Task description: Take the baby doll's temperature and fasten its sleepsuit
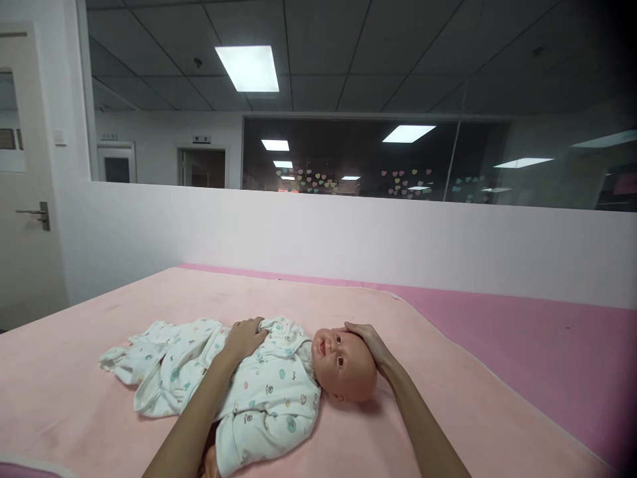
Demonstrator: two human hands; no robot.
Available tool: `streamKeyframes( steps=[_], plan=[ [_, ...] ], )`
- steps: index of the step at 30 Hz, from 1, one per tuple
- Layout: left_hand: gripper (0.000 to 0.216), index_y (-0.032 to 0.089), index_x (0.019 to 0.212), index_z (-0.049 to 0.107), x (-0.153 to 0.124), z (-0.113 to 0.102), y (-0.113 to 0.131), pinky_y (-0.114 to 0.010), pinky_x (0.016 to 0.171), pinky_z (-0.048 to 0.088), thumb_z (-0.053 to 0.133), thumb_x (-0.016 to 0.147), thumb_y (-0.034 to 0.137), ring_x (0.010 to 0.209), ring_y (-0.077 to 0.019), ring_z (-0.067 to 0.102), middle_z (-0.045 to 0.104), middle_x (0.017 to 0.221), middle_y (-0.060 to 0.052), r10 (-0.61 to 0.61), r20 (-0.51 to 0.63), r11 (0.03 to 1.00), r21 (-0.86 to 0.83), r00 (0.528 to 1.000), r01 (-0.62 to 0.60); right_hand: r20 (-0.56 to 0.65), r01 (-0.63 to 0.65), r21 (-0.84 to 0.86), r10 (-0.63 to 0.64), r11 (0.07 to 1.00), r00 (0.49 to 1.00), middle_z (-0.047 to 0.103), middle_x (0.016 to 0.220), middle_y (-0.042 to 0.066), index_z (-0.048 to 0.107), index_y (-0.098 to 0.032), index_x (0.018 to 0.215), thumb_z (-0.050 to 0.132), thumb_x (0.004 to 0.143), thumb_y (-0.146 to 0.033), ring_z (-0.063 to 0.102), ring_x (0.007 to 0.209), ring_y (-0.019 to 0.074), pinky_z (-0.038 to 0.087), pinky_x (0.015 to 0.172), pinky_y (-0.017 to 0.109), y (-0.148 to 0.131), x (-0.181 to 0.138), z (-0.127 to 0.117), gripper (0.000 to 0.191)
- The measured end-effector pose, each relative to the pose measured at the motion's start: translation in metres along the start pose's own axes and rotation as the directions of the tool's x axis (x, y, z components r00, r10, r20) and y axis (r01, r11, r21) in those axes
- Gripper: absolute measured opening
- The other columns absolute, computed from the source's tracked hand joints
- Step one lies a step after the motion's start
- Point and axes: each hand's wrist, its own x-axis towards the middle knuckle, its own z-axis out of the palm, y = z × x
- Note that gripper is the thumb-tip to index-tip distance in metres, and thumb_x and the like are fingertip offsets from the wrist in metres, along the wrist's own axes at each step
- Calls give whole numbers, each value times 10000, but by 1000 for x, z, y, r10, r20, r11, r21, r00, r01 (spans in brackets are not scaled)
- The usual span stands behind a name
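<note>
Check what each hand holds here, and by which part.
Both hands are on the baby doll: the left hand lies flat on its clothed chest, the right hand cups the top of its head. Neither grips it.

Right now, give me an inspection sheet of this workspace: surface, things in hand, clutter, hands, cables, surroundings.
Surface: pale pink blanket spread over a darker pink bed.
Things in hand: baby doll lying on its back, head to the right, dressed in a white printed romper.
Clutter: nothing seen.
Hands: left hand rests flat on the doll's chest; right hand cups the top of the doll's head.
Cables: nothing seen.
Surroundings: low white wall behind the bed, glass partition with heart stickers above it, door at left, ceiling lights on.
</note>
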Motion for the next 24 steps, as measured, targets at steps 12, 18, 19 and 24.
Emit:
streamKeyframes(
  steps=[12, 18, 19, 24],
  plan=[
    [430, 212, 1141, 508, 0, 0, -1, -358, 888, 353, 320, 801, 395, 1010, -243, 542, 622, 1047, -80, 3, 4, 1000, 12, 1000, -4, -57, 82, 7, -82, 997, 995, 616, 1076, 58, 669, -159, 881, 593, 674, -369, 534, 1046, 217, 400, 921, 322, 11, 11, -4, 305],
    [447, 202, 1157, 503, -1, 1, -1, -370, 895, 348, 310, 804, 397, 1014, -248, 541, 620, 1053, -86, 7, -6, 1000, 6, 1000, -7, -30, 74, -6, -74, 997, 997, 647, 996, 74, 675, -135, 851, 591, 666, -417, 567, 976, 225, 413, 888, 324, 8, 7, -3, 347],
    [445, 201, 1152, 506, -1, 1, -1, -371, 894, 348, 313, 802, 394, 1014, -249, 541, 621, 1052, -87, 8, -9, 1000, 4, 1000, -8, -16, 68, -17, -68, 998, 998, 660, 947, 80, 679, -125, 830, 583, 667, -438, 584, 930, 231, 421, 866, 331, 7, 5, -2, 366],
    [447, 195, 1150, 508, 0, 1, -1, -376, 893, 351, 315, 797, 389, 1011, -252, 542, 620, 1047, -95, 13, -10, 1000, -1, 1000, -13, -11, 44, -24, -44, 999, 999, 677, 829, 90, 690, -102, 777, 568, 667, -463, 602, 870, 251, 428, 832, 349, 5, 3, -2, 397]
  ],
)
